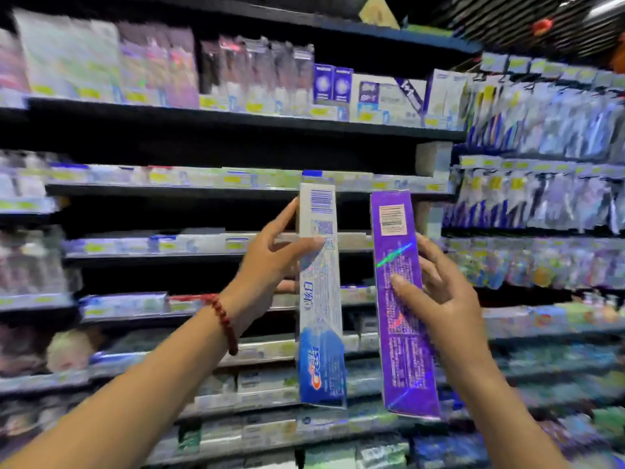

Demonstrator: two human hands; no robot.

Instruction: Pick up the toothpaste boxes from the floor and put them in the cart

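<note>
My left hand grips a white and blue toothpaste box, held upright at chest height with the thumb across its printed face. My right hand grips a purple toothpaste box, also upright, with the thumb on its face and the fingers behind it. The two boxes stand side by side with a narrow gap between them. A red bead bracelet sits on my left wrist. No cart and no floor are in view.
Dark store shelves full of toothpaste boxes fill the view ahead and to the left. Hanging packs of toothbrushes cover the rack at the right. The whole picture is blurred by motion.
</note>
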